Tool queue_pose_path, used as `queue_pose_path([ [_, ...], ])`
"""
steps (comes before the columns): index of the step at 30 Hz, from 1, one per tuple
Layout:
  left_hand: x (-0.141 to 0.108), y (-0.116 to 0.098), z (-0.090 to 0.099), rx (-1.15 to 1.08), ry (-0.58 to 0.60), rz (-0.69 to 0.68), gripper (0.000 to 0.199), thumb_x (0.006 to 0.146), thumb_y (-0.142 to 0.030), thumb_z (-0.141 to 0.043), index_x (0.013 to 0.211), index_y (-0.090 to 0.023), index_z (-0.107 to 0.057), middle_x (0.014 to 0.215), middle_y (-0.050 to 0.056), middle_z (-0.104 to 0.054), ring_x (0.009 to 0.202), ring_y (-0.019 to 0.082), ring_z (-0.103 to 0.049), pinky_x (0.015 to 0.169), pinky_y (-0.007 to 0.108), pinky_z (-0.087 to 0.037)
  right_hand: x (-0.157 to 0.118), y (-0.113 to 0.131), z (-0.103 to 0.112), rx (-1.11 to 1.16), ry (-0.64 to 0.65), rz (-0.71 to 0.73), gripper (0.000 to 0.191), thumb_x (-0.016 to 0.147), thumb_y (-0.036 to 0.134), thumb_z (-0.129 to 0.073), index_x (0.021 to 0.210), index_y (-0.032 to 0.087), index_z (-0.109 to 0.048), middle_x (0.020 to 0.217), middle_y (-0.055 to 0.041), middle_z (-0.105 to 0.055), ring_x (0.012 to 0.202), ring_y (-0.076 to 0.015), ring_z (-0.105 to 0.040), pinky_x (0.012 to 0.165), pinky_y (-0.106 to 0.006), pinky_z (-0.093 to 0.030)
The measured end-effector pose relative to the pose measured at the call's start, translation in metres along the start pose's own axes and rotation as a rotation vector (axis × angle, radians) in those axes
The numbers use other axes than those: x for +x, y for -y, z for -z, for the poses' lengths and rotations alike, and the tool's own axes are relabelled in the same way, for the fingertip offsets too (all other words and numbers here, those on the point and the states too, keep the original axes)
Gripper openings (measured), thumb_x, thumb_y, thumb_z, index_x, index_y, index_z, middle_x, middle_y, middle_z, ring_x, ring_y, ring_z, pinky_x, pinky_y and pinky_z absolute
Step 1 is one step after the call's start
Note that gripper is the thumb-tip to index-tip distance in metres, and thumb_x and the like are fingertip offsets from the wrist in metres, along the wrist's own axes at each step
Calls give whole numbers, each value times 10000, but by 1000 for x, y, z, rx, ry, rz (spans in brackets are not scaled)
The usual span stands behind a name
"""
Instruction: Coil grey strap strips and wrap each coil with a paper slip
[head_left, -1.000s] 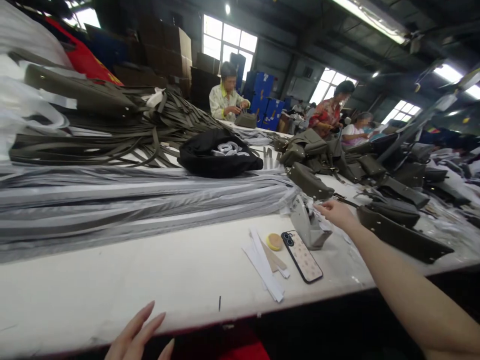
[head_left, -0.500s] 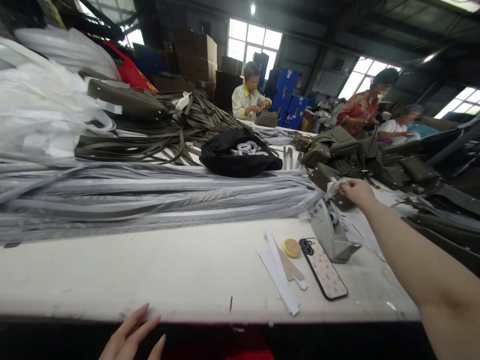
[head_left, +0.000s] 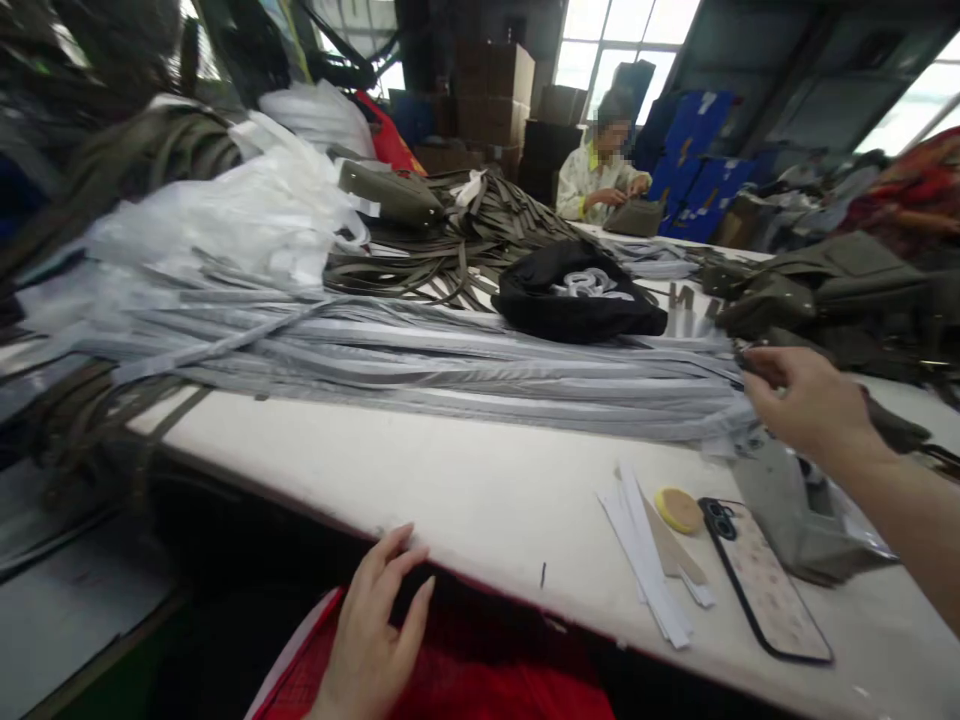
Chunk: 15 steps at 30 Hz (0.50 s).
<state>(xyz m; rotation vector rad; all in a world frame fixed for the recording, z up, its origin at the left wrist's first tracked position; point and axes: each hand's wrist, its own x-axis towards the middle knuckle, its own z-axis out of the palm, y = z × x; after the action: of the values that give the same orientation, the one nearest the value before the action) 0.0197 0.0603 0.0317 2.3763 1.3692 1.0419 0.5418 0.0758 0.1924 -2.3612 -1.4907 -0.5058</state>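
Around 6:30, the left hand [head_left: 375, 625] is hanging empty, loosely curved, by the table [head_left: 450, 470] edge; contact unclear. At 4, a slim patterned phone [head_left: 780, 590] is lying just beside a hard grey dispenser [head_left: 780, 510], with a round yellow-rimmed disc [head_left: 679, 510] and flat slips [head_left: 645, 570] sitting nearby. At 3, the right hand [head_left: 814, 405] is bending its fingertips at the ends of the strips [head_left: 487, 375]; can't tell if it's gripping any. Probably best: pinching by fingertips only, holding the wrist clear of the dispenser, not dragging neighbouring lengths. Strips are running 9 to 3, thin, grey-white, wrinkled. Beyond, around 1, a slouchy black bag [head_left: 536, 300] is holding pale coils [head_left: 589, 284].
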Motion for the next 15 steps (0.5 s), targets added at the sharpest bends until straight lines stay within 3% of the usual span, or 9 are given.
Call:
queue_pose_path([
  [4,-4,-11,4,-10,4,30,230,890,-236,-559,1112,-220,-618,1282,128,-575,1169,263,-598,946,440,-552,-25,88,-50,112,419,431,318,876,318,-494,1087,173,-682,1120,-106,-710,998,-249,-653,896,-342,-488],
  [6,-9,-14,11,-15,10,36,242,883,-209,-561,1118,-222,-613,1305,133,-562,1196,263,-580,960,440,-545,-36,124,-80,136,475,512,349,821,238,-516,1122,168,-676,1165,-107,-700,1060,-253,-644,955,-335,-471],
  [8,-14,-13,20,-16,7,46,248,872,-192,-566,1113,-222,-616,1314,134,-561,1207,261,-574,964,431,-544,-41,151,-105,141,479,547,458,743,151,-520,1183,112,-642,1231,-166,-659,1142,-299,-606,1024,-386,-428],
  [11,-26,-3,35,4,-13,76,239,855,-180,-572,1084,-218,-627,1305,138,-575,1203,259,-580,958,411,-551,-35,169,-131,160,480,537,501,678,139,-535,1168,103,-634,1221,-225,-638,1106,-351,-623,969,-443,-463],
  [15,-47,19,44,21,-44,155,215,850,-197,-577,1054,-223,-643,1290,138,-588,1204,261,-581,963,409,-546,-7,171,-150,209,617,505,235,682,199,-565,890,248,-664,827,-138,-724,716,-285,-702,657,-389,-526],
])
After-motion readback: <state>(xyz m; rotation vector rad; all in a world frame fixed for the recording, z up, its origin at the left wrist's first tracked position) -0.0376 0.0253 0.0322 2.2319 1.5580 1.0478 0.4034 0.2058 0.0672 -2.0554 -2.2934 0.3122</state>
